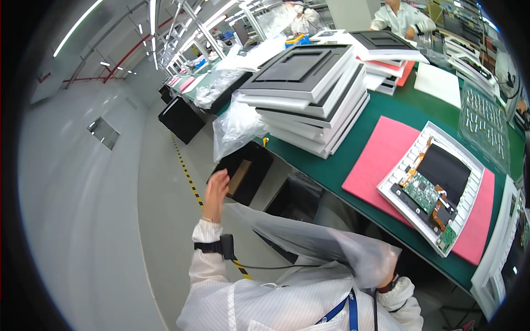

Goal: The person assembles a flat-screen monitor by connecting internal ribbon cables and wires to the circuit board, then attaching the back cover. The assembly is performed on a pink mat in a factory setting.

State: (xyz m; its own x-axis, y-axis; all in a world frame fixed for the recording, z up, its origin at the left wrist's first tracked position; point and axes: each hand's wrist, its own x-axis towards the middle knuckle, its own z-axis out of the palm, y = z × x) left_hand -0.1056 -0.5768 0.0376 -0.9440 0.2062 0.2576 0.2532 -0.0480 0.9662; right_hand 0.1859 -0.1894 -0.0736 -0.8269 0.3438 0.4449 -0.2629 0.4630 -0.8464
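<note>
My left hand (215, 193) is raised over the aisle floor with its fingers stretched up and nothing in them. Close by its wrist begins a long translucent plastic bag (309, 234), which spans across my body to the right. At the bag's other end my right hand (385, 266) is closed on it; the film veils the fingers and blurs them. On the green bench (331, 171) beyond the bag, a pink foam pad (375, 157) carries a white device housing (392, 185) with a green circuit board (422, 191), a dark panel and orange ribbon cables.
A stack of white-edged, black-framed panels (309, 71) stands on the bench, beside crumpled clear plastic (234, 127). Black bins (292, 198) sit below. A clear tray of small parts (486, 121) and another white housing (497, 254) lie right. A co-worker (400, 19) is across the bench.
</note>
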